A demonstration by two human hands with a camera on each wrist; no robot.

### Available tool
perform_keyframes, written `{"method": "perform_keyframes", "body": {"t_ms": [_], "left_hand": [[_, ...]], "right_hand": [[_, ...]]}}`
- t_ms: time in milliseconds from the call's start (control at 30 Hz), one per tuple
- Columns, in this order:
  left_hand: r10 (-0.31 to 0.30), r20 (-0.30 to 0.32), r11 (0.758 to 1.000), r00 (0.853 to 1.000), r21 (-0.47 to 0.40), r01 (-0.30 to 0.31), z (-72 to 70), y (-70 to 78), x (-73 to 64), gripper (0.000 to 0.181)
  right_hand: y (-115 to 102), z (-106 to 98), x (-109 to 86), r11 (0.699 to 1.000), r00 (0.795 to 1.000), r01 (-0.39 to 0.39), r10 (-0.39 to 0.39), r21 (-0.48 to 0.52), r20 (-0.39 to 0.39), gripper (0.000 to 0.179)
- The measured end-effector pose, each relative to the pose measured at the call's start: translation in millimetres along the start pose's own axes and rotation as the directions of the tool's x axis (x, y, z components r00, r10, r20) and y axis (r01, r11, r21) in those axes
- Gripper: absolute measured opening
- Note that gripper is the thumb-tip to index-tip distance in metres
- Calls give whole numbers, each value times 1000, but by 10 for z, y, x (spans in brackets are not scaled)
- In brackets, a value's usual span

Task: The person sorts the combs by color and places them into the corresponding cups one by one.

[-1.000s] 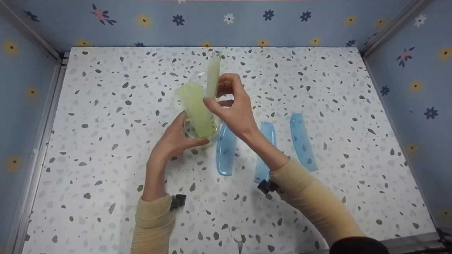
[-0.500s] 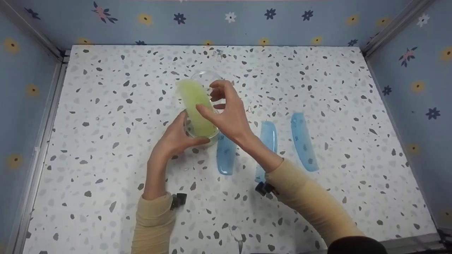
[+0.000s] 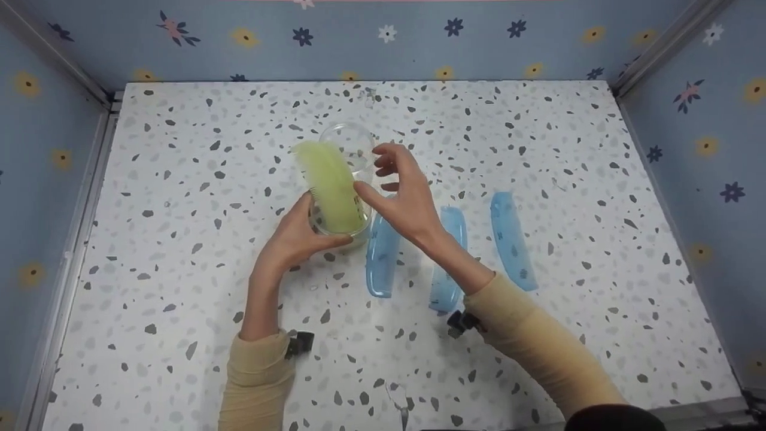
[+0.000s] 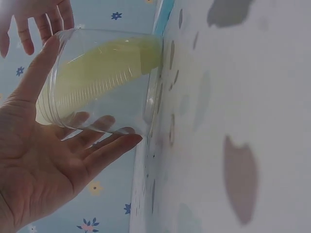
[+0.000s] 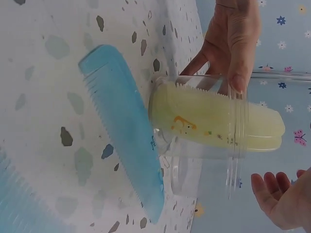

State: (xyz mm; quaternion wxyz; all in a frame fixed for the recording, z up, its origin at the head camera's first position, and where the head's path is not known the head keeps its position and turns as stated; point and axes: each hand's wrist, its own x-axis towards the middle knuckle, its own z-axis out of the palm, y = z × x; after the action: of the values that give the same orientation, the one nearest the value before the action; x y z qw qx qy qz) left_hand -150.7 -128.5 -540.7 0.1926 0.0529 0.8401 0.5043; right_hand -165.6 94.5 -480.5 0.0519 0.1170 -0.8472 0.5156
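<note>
My left hand (image 3: 293,236) grips a clear plastic cup (image 4: 121,107) around its side, thumb across the near side in the head view. Yellow-green combs (image 3: 335,185) lean inside this cup, their ends sticking out past the rim; the right wrist view shows two ends together. Just behind stands a second clear cup (image 3: 347,143), with nothing visible in it. My right hand (image 3: 410,194) hovers right of the cups, fingers loosely bent and holding nothing. Under and beside my right forearm lie a blue comb (image 3: 383,257) near the held cup and another blue comb (image 3: 449,287), partly covered.
A third blue comb (image 3: 513,242) lies farther right on the speckled white table (image 3: 179,269). Flower-patterned blue panels (image 3: 383,48) stand along the back and both sides. Dark wrist mounts sit on both sleeves.
The yellow-green comb that my right hand pinched is now in the cup with the other, and the fingers have let go. My right hand has drawn back slightly rightward; my left stays put.
</note>
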Motion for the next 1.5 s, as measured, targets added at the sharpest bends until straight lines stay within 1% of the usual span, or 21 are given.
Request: {"method": "perform_keyframes", "body": {"t_ms": [200, 400, 500, 800, 967, 1200, 1433, 1500], "left_hand": [[10, -27, 1000, 1000, 25, -10, 7, 26, -7, 112], [18, -70, 999, 997, 27, -16, -16, 9, -49, 111], [10, -85, 1000, 996, 16, -9, -40, -9, -79, 111], [-58, -110, 997, 992, 48, 64, -185, -91, -160, 113], [-72, -136, 996, 988, 46, 78, -264, -117, -194, 112], [-98, -169, 994, 981, 33, 105, -356, -154, -212, 114], [-124, -193, 990, 973, 41, 134, -435, -185, -203, 125], [-133, -206, 989, 970, 41, 144, -457, -193, -203, 126]], "right_hand": [[147, -152, -61, 998, 999, -53, 53, -38, -11, 59], [231, -271, -97, 994, 997, -79, 78, -75, -17, 60], [275, -338, -113, 992, 996, -86, 85, -94, -18, 61], [455, -562, -186, 985, 993, -113, 110, -127, -31, 64], [560, -673, -220, 977, 989, -147, 141, -153, -48, 65], [733, -883, -297, 951, 982, -186, 183, -246, -35, 70], [893, -1152, -394, 907, 969, -239, 248, -346, -20, 79], [936, -1226, -423, 897, 965, -248, 260, -367, -15, 80]]}}
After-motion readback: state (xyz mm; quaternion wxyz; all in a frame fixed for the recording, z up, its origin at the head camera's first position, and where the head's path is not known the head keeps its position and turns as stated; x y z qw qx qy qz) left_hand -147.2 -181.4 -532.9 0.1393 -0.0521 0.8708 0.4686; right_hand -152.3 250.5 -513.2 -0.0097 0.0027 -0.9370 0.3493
